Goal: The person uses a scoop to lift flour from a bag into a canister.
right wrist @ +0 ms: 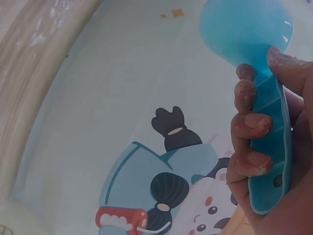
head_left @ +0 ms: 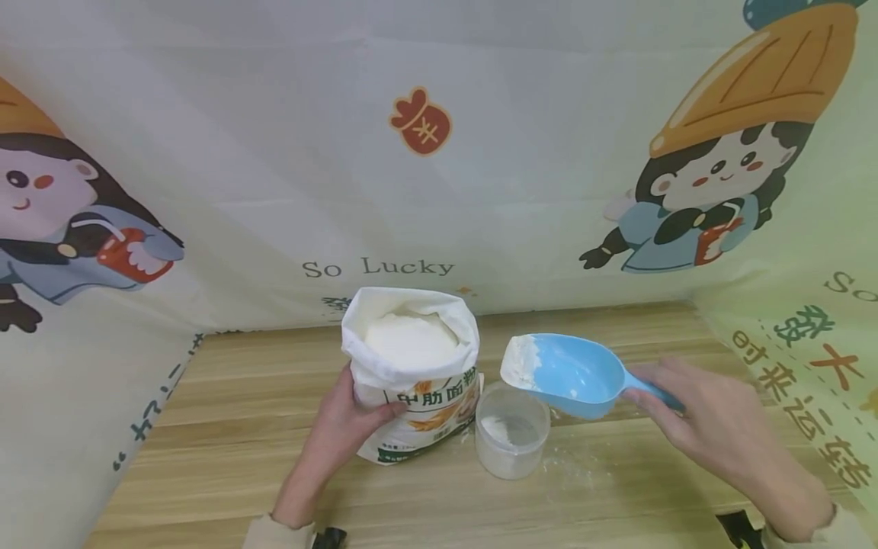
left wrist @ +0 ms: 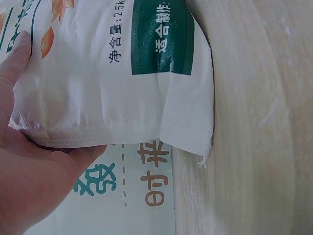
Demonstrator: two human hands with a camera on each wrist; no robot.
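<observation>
My left hand (head_left: 339, 427) grips the side of a white flour bag (head_left: 418, 435), with the thumb across its printed front and the fingers behind it. The bag stands upright with its top open, and white flour (head_left: 410, 341) shows inside. My right hand (head_left: 713, 415) holds a blue scoop (head_left: 579, 374) by the handle, fingers curled round it in the right wrist view (right wrist: 266, 142). Some flour (head_left: 524, 360) clings to the scoop's front lip. Below and just behind that lip stands a clear round container (head_left: 511, 461) with a little flour in it.
Flour dust (head_left: 579, 465) is scattered on the wooden tabletop (head_left: 226, 457) to the right of the container. A printed cloth backdrop (head_left: 274, 152) with cartoon figures rises along the back and both sides of the table.
</observation>
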